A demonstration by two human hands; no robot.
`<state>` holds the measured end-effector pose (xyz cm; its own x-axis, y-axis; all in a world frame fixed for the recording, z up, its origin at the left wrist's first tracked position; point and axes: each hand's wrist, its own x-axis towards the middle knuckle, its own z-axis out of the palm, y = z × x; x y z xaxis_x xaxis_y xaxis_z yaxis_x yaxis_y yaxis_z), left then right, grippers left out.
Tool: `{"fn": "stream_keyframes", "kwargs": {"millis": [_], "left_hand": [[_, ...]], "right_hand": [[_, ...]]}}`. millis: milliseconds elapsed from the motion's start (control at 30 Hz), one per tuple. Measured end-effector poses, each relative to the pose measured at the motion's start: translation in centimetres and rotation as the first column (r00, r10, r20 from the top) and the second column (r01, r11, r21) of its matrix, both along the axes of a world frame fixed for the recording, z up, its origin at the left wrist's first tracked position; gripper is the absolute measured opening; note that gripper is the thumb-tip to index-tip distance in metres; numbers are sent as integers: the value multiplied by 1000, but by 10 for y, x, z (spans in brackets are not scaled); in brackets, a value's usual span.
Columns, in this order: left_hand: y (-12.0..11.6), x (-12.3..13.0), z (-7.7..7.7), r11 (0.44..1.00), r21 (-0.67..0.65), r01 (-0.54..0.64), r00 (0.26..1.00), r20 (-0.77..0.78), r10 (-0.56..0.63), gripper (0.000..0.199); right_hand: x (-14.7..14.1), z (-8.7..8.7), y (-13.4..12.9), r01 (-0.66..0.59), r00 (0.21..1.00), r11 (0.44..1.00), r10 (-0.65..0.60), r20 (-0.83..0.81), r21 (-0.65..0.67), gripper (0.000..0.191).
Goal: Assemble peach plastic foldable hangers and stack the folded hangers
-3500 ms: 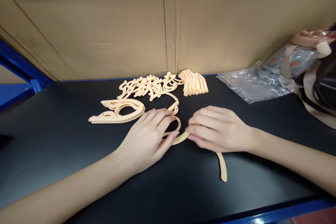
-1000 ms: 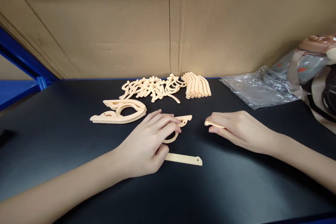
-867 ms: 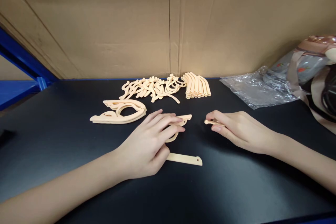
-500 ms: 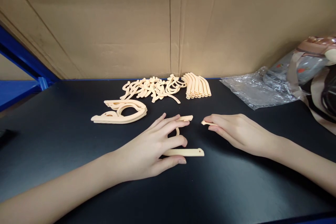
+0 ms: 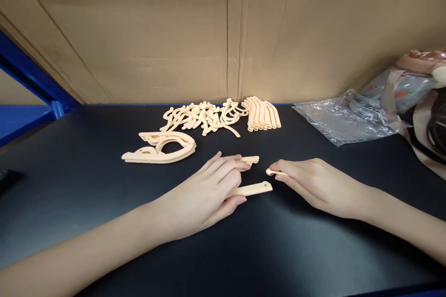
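Observation:
My left hand (image 5: 205,197) is closed on a beige plastic folding hanger low over the black table. Two of its arms stick out past my fingers: the nearer hanger arm (image 5: 252,189), with a small hole at its tip, and the farther arm (image 5: 252,159). The hanger's middle is hidden under my palm. To the right, my right hand (image 5: 310,183) pinches a thin beige plastic piece (image 5: 275,172), its small end pointing left at the gap between the arms. It touches neither arm. Most of that piece is hidden by the fingers.
Folded hangers (image 5: 163,148) lie stacked at the left. Behind them is a heap of hook-shaped pieces (image 5: 205,116), beside neatly stacked curved hanger arms (image 5: 263,113). A clear plastic bag (image 5: 337,118) and a strapped bottle (image 5: 400,88) are at the right. Cardboard (image 5: 156,32) walls the back.
My left fingers have drawn together, bringing the nearer arm up towards the farther one. My right hand has moved slightly down and left with its piece.

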<state>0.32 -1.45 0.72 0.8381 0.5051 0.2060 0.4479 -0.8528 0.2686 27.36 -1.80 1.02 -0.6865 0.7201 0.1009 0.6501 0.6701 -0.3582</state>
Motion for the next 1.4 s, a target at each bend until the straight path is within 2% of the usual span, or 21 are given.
{"fn": "stream_keyframes", "kwargs": {"millis": [367, 667, 867, 1067, 1400], "left_hand": [[-2, 3, -1, 999, 46, -8, 1000, -3, 8, 10], [-4, 4, -3, 998, 49, -44, 999, 8, 44, 10], [-5, 5, -4, 995, 76, -66, 997, 55, 62, 12], [-4, 7, -4, 995, 63, -77, 993, 89, 71, 8], [-4, 6, -3, 998, 48, -51, 991, 123, 45, 2]], "right_hand": [[-7, 9, -10, 26, 998, 962, -40, -48, -273, 30], [-8, 5, -11, 10, 998, 987, -21, -63, -162, 18], [-12, 0, -12, 71, 991, 991, -83, -102, -115, 31], [-15, -2, -14, 105, 984, 986, -122, -132, -128, 32], [-14, -2, -14, 92, 983, 993, -102, -156, -74, 31]]}}
